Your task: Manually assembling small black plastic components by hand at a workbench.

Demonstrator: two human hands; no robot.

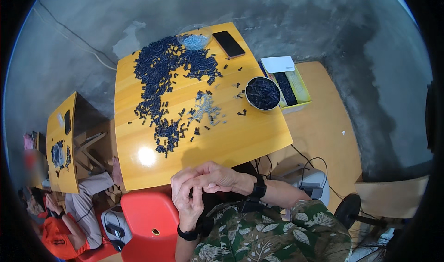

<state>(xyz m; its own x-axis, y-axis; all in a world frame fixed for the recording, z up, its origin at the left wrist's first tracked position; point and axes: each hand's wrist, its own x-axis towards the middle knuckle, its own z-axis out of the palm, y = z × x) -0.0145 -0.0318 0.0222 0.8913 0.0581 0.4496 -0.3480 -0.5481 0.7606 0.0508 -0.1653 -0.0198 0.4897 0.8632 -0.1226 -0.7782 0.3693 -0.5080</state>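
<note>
Head view: both hands, left hand [187, 202] & right hand [217, 176], clasped near yellow table [231, 137].

The yellow wooden table [231, 137] is smooth and glossy, with a bright glare spot at seven o'clock. The small black plastic pieces [159, 72] heaped toward eleven o'clock look matt. At one o'clock, the black smartphone [228, 44] is glassy. The grey concrete floor [323, 26] looks rough and mottled.
</note>
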